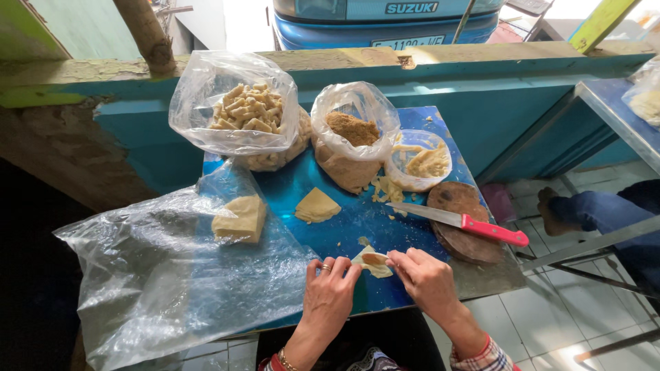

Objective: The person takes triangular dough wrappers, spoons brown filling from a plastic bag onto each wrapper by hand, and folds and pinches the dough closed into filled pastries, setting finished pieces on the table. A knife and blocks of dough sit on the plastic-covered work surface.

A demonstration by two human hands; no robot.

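My left hand (328, 290) and my right hand (425, 276) both pinch a small pale dough wrapper (372, 262) with a brown filling in its middle, low on the blue table (330, 220). A ring sits on a left finger. A stack of pale wrappers (316, 205) lies further back, and another stack (239, 218) rests on a large clear plastic bag (172, 275) at the left. A red-handled knife (462, 221) lies across a round dark wooden board (464, 223) to the right of my hands.
At the back stand a clear bag of rolled pale pieces (244, 110), a bag of brown filling (352, 130) and a small bag of dough scraps (423, 161). Another person's foot and leg (584, 209) are at the right, beside a metal table (619, 110).
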